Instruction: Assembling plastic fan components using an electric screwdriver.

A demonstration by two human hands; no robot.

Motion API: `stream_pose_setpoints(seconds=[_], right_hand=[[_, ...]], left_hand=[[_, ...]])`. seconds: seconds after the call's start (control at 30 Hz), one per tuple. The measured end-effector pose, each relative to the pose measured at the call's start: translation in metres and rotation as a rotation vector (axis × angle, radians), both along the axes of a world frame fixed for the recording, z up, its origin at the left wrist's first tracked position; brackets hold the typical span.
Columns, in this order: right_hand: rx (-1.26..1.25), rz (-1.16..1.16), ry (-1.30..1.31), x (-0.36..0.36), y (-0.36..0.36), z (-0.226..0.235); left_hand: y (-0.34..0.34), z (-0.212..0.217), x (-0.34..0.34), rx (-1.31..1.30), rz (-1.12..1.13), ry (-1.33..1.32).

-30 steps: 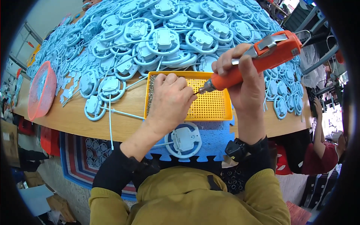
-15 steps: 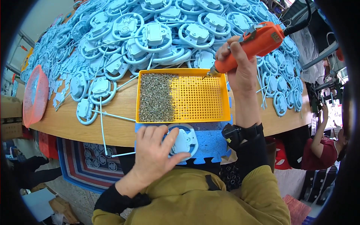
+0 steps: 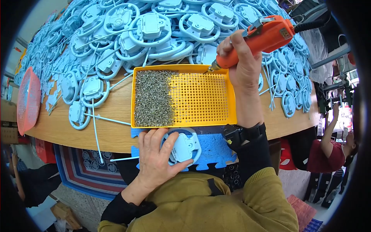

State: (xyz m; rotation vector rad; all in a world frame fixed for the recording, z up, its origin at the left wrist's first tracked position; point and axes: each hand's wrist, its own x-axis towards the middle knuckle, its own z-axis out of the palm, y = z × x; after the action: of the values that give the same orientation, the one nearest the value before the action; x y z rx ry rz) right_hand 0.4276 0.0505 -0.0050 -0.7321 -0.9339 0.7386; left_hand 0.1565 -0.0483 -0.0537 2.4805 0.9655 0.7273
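My right hand (image 3: 244,63) is wrapped round an orange electric screwdriver (image 3: 266,38). Its bit points down over the far side of a yellow tray (image 3: 184,125), above the perforated part. Loose small screws (image 3: 154,98) are heaped in the tray's left part, while screws sit in some holes of the right part. Below the tray, my left hand (image 3: 157,154) grips a light blue toy steering wheel (image 3: 184,147) by its left side, thumb at the near rim. That wheel lies on a blue foam mat (image 3: 213,149), and the hand hides part of it.
A large pile of light blue steering wheels (image 3: 154,29) covers the far side of the wooden table (image 3: 114,135). A pink basket (image 3: 29,101) stands at the left edge. Striped blue-and-red fabric (image 3: 73,170) with more round parts lies below. Other people are at both sides.
The view has shifted slightly. The screwdriver's tip has moved a little left along the tray's far edge. My left hand keeps hold of the steering wheel.
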Motion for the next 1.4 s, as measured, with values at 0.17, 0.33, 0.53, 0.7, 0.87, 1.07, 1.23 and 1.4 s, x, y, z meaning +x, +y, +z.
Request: stream_pose_setpoints(seconds=[0.17,0.33,0.53,0.7,0.87,1.07,1.23,1.4], right_hand=[[0.013,-0.021,0.019,0.001,0.002,0.001],[-0.016,-0.029,-0.067,-0.002,0.0,0.003],[0.079,-0.013,-0.149,-0.009,-0.037,0.054],[-0.011,0.205,-0.282,-0.06,-0.094,0.051],[-0.103,0.236,-0.307,-0.085,-0.121,0.036],[-0.136,0.259,-0.286,-0.086,-0.125,0.03],[-0.119,0.25,-0.3,-0.088,-0.125,0.028],[-0.095,0.234,-0.323,-0.092,-0.121,0.023]], left_hand=[[0.001,0.0,0.002,0.025,-0.009,-0.005],[0.002,0.0,0.005,0.038,0.015,-0.036],[-0.001,0.007,0.014,0.033,0.042,-0.062],[-0.001,0.001,0.016,0.01,0.06,-0.075],[-0.002,0.001,0.017,0.033,0.064,-0.078],[-0.007,0.002,0.017,0.017,0.068,-0.053],[-0.007,0.002,0.017,0.031,0.08,-0.071],[-0.004,0.002,0.016,0.03,0.072,-0.071]])
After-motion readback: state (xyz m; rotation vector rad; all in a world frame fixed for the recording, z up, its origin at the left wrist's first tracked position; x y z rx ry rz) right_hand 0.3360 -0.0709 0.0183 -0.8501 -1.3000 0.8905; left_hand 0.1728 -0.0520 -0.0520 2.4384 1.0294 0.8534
